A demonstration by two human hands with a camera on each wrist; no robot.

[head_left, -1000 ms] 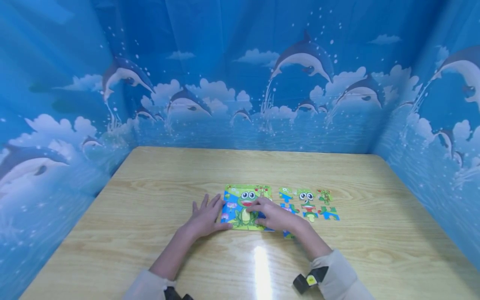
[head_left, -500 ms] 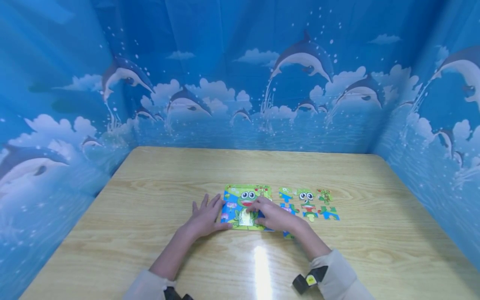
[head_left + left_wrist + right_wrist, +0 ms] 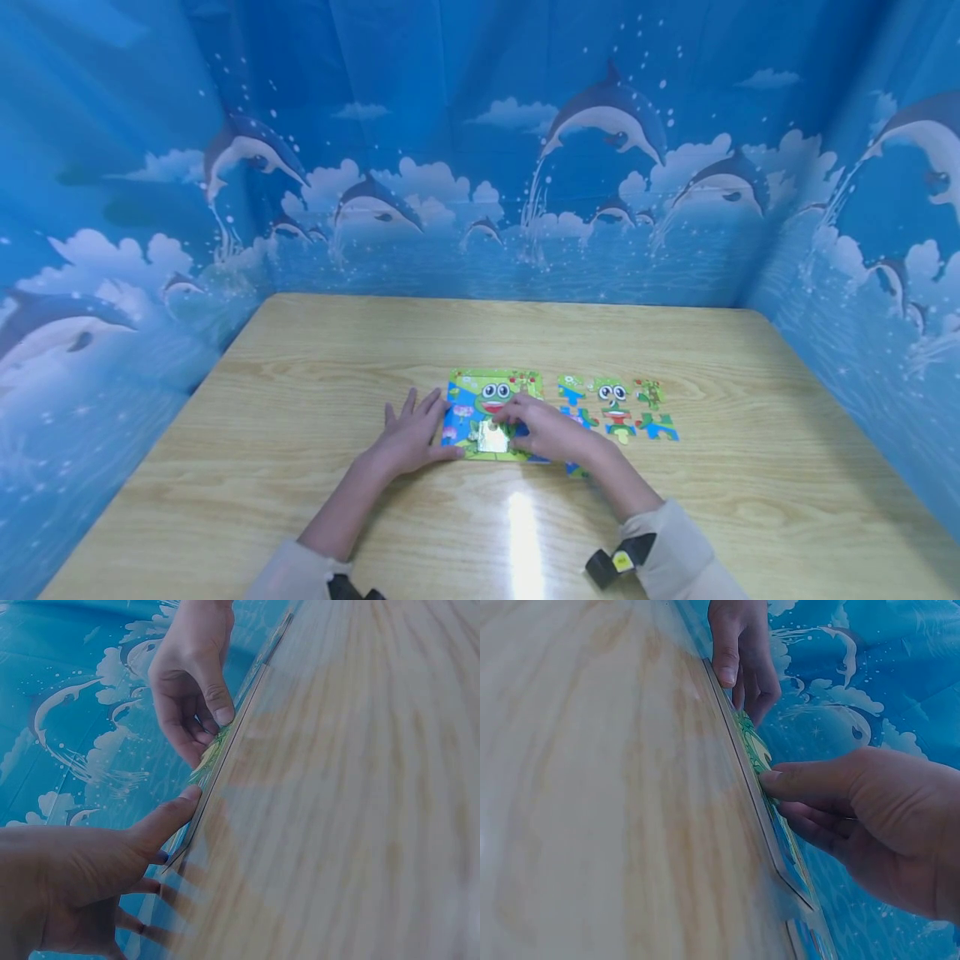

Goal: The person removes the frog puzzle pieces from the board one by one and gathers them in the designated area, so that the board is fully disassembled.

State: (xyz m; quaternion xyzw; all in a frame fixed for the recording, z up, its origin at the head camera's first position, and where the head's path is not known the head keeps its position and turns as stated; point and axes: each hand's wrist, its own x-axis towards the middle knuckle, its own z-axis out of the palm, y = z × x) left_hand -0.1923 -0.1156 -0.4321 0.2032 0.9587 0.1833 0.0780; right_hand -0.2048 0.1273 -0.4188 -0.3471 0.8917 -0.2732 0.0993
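A frog picture puzzle board lies flat on the table. My left hand spreads its fingers along the board's left edge, the thumb at the near left corner. My right hand is over the board's right half and hides part of it. Between its thumb and fingers it pinches a puzzle piece with the frog's belly, which shines with glare. In the right wrist view this piece stands tilted up from the board, with the right thumb at its edge.
Several loose jigsaw pieces lie to the right of the board, one partly under the right forearm. The wooden table is bordered by a blue dolphin-print curtain at the back and sides.
The belly piece has tilted in the right hand's pinch, so bright glare now covers it. Both hands stay in nearly the same place.
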